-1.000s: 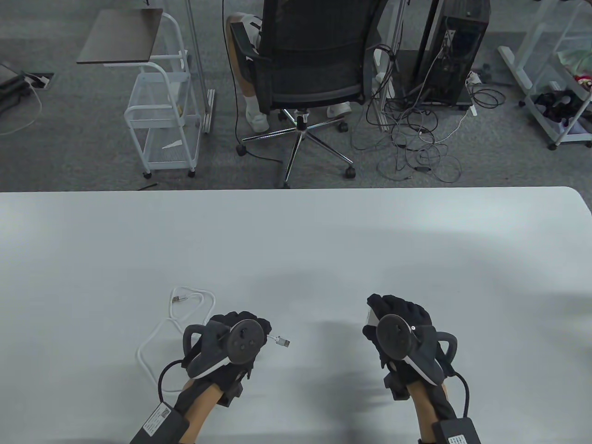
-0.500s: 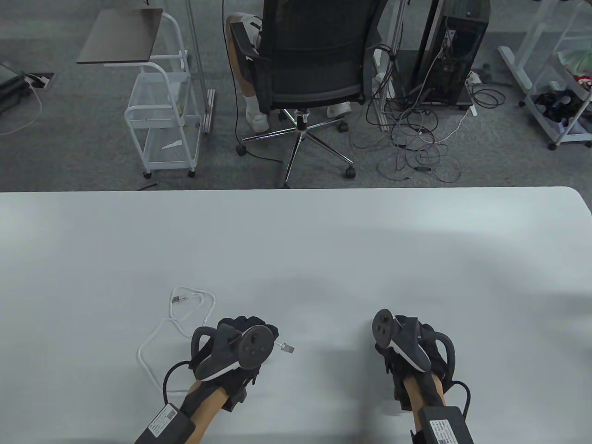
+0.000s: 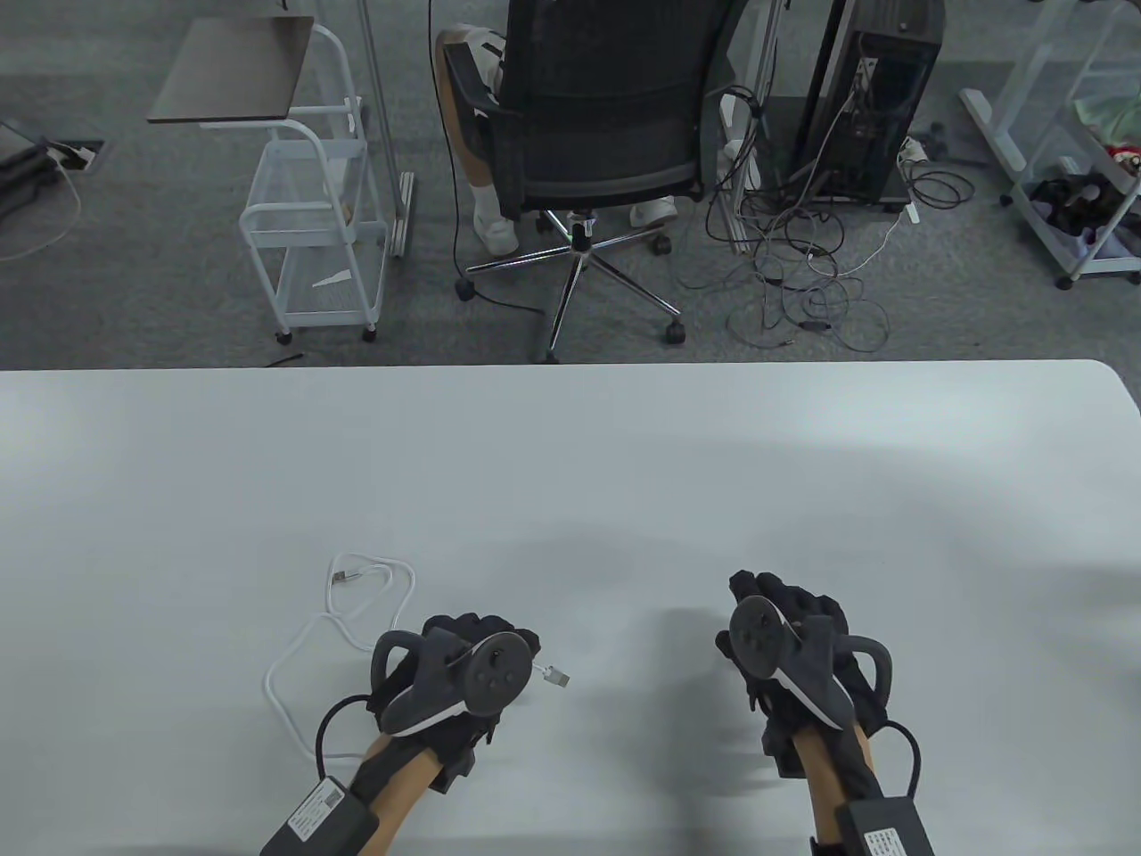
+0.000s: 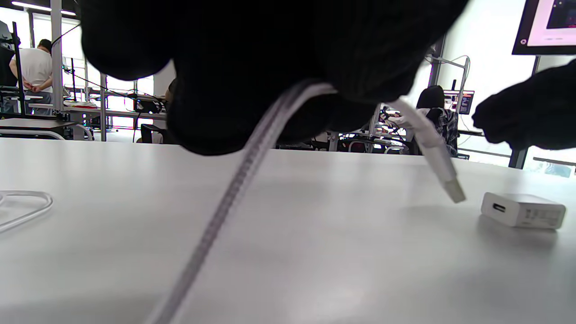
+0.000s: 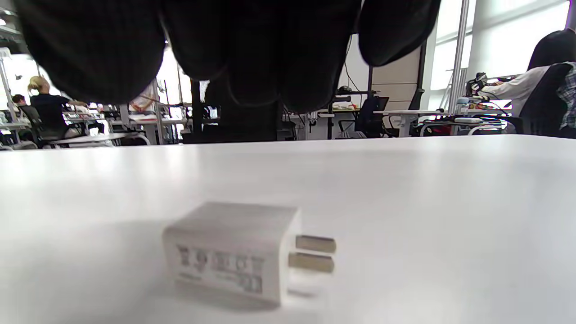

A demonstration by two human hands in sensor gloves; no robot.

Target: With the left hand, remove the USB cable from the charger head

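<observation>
I have the left hand (image 3: 463, 669) pinching the white USB cable (image 4: 252, 157) just behind its plug (image 3: 556, 677), already clear of the charger head (image 5: 234, 249), which lies alone on the white counter (image 3: 570, 464) beneath my released right hand (image 3: 789, 642), office chair (image 3: 588, 116) beyond.

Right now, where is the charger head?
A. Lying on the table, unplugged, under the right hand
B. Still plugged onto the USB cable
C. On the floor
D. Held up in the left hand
A: the charger head lies on the table with its port empty, while the USB cable plug hangs free from the left hand.
</observation>
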